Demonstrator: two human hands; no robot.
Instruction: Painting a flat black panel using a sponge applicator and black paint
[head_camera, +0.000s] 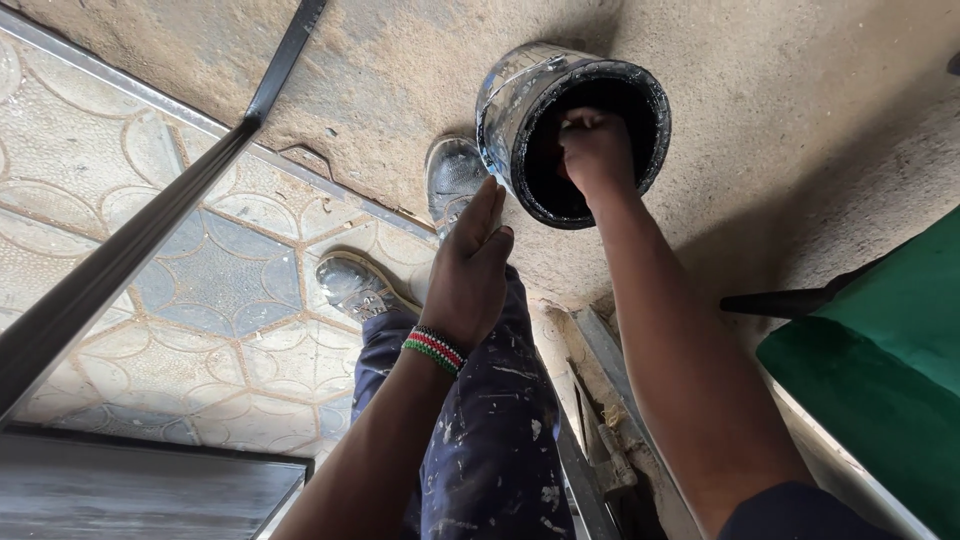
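Rough sandy concrete (800, 130) fills most of what we see below us, with a patterned glass panel (200, 290) in a metal frame lying to one side and a dark metal bar (150, 230) slanting across it. Our paint-splashed trousers (490, 440) and dusty shoes (452, 172) show beneath our arms, and a green surface (890, 350) cuts in at the far edge. We hold a metal paint tin (510, 110), blackened all round its rim and inside, out over the ground just above the shoes. Our left hand (470, 275), with a beaded band (433, 348) at the wrist, has its fingers stretched up and pressed against the tin's outer wall, steadying it from the side. Our right hand (595, 150) reaches down into the mouth of the tin; its fingers look curled, but we cannot tell whether they pinch anything, since the dark inside hides them. To do this well, we judge that the left hand should keep firm, flat contact so the tin does not tip or swing, while the right hand works slowly and stays clear of the coated rim, so that nothing black drips onto the trousers or the glass below.
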